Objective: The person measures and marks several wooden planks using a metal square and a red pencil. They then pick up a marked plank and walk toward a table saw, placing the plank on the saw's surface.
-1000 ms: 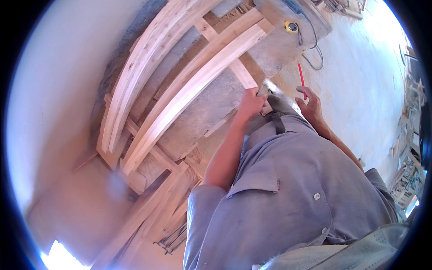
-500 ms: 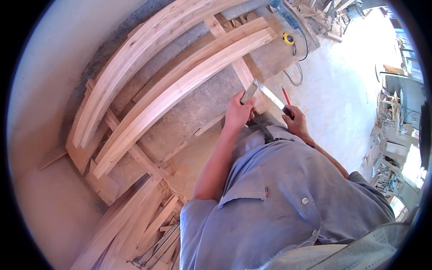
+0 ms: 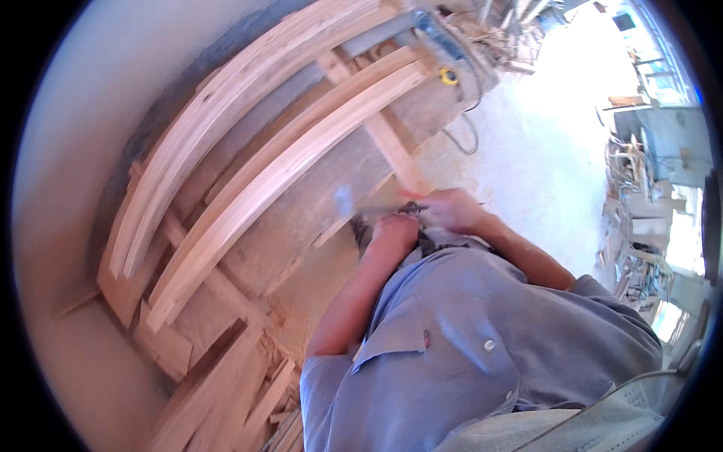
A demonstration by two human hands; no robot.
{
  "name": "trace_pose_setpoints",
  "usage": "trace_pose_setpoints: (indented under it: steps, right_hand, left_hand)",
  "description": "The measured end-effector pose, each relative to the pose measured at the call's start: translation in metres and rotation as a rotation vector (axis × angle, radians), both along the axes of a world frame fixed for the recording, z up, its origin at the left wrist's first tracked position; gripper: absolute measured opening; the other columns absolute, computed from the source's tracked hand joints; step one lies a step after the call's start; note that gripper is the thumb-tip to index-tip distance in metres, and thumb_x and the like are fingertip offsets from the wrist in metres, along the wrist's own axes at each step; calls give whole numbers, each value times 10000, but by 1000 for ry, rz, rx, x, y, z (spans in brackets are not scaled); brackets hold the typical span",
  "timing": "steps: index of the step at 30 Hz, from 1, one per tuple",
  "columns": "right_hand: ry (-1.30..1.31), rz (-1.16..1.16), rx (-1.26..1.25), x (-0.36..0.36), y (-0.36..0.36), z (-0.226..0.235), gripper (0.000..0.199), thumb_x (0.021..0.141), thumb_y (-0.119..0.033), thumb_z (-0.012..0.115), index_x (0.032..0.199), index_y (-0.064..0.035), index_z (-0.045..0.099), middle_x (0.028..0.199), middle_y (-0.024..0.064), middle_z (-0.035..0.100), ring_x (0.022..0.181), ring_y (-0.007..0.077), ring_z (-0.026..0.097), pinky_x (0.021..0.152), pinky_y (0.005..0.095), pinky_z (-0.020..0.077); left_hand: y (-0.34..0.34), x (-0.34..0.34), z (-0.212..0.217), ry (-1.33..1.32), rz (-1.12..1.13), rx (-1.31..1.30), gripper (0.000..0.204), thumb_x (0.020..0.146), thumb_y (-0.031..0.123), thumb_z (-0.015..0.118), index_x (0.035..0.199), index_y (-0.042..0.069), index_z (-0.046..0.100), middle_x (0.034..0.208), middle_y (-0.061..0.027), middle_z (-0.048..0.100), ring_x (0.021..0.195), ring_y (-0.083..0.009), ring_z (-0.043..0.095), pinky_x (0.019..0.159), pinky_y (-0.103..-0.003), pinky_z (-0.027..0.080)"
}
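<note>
My two hands are close together just in front of my waist. My left hand (image 3: 397,230) is closed, its fingers curled round an angled metal tool. A thin grey strip of that tool (image 3: 376,210) juts out leftward, smeared by motion. My right hand (image 3: 455,211) meets it from the right, closed, with a red pencil (image 3: 411,195) poking out at its fingertips. Where the hands meet, a dark part shows that I cannot make out. Beyond them, a long curved wooden beam (image 3: 294,169) lies across wooden cross-pieces (image 3: 395,154).
More curved beams (image 3: 218,113) lie farther back by the wall. A yellow tape measure (image 3: 449,76) and a blue power tool (image 3: 438,36) with a cord rest at the far end. Loose boards (image 3: 218,392) are piled at lower left. Wood scraps (image 3: 636,158) line the right side.
My right hand has moved left and in against my left hand, carrying the red pencil. The metal tool, held out between both hands before, now points left. The view has shifted slightly.
</note>
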State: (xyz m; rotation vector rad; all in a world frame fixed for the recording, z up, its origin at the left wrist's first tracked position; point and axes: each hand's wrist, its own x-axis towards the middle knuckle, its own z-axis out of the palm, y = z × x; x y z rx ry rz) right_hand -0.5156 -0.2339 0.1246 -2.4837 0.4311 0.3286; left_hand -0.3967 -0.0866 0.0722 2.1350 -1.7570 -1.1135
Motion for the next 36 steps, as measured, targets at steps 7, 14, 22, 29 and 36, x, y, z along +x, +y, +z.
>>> trace_pose_setpoints:
  steps: [7, 14, 22, 29, 36]
  right_hand:
    - [-34, 396, 5, 26, 29, 75, 223, 844, -173, 600, 1036, -78, 660, 939, 131, 648, 834, 365, 677, 705, 474, 555]
    - [185, 255, -18, -42, 2, 67, 273, 830, -166, 624, 1090, -96, 667, 1003, 132, 670, 919, 359, 685, 768, 476, 556]
    - [-16, 238, -5, -107, -41, 62, 300, 854, -163, 601, 1113, -31, 676, 896, 191, 704, 818, 378, 707, 682, 509, 561]
    - [210, 139, -85, -127, -64, 61, 213, 923, -185, 590, 978, -15, 705, 901, 205, 710, 895, 383, 708, 715, 501, 559]
    - [-92, -533, 265, -184, -94, -18, 151, 885, -153, 602, 907, -32, 689, 812, 163, 697, 741, 325, 674, 670, 430, 520]
  left_hand:
    - [-15, -51, -88, 81, -54, -392, 304, 904, 247, 558, 1095, 66, 709, 1111, -175, 705, 1107, -367, 651, 936, -481, 512]
    - [-51, -110, -63, 100, -190, -234, 319, 920, 281, 543, 1120, 92, 703, 1130, -156, 703, 1103, -361, 648, 963, -475, 495]
    - [-49, -150, -47, 15, -87, -357, 296, 907, 287, 554, 1087, 104, 703, 1081, -127, 715, 1063, -347, 653, 949, -475, 497]
    - [-101, -174, -43, -80, -211, -220, 265, 896, 245, 557, 1062, 101, 705, 1020, -143, 715, 1048, -350, 656, 915, -455, 516]
    - [-125, -163, 1, -72, -119, 42, 339, 857, 109, 624, 1186, 29, 638, 1062, -194, 686, 1103, -369, 627, 934, -440, 522]
